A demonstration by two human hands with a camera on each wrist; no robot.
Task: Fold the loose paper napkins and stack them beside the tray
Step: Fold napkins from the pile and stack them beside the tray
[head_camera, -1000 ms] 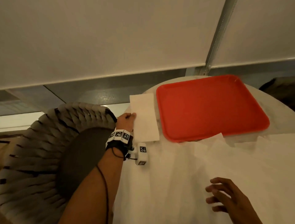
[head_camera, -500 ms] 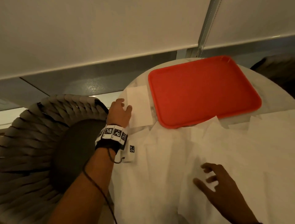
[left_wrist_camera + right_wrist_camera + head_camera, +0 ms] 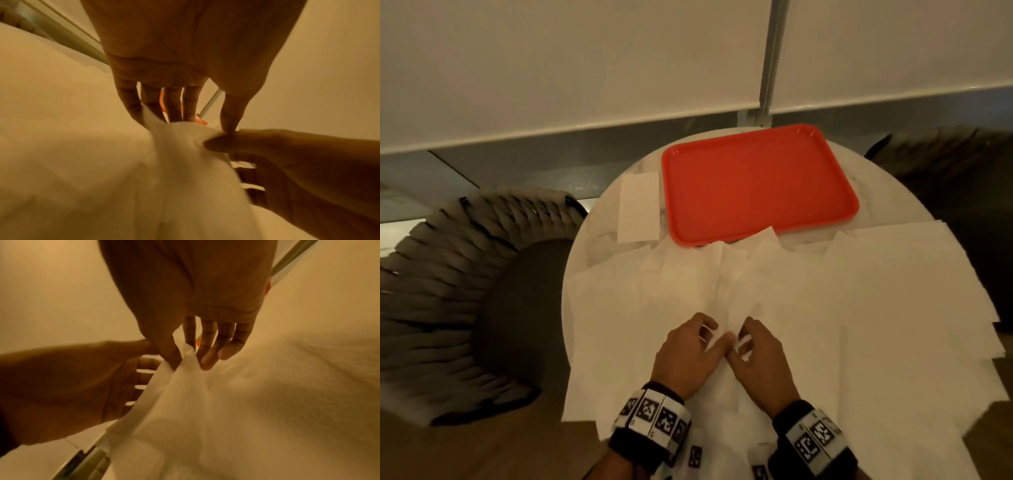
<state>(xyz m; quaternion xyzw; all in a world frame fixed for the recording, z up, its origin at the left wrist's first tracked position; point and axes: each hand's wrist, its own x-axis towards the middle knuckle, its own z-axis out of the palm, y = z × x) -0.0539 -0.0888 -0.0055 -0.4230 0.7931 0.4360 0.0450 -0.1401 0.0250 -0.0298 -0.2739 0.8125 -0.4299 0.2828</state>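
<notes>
Left hand [image 3: 690, 354] and right hand [image 3: 758, 356] meet mid-surface, each grip pinching one loose napkin [image 3: 726, 308]; a folded napkin [image 3: 638, 207] lies beside the red tray [image 3: 758, 181].

Left hand [image 3: 690, 356] and right hand [image 3: 758, 359] side by side, thumbs touching, fingers curled, pinching

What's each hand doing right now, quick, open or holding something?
Left hand: grip closed, pinching a loose napkin.
Right hand: grip closed, thumb and fingers pinching the same napkin's raised edge.
</notes>
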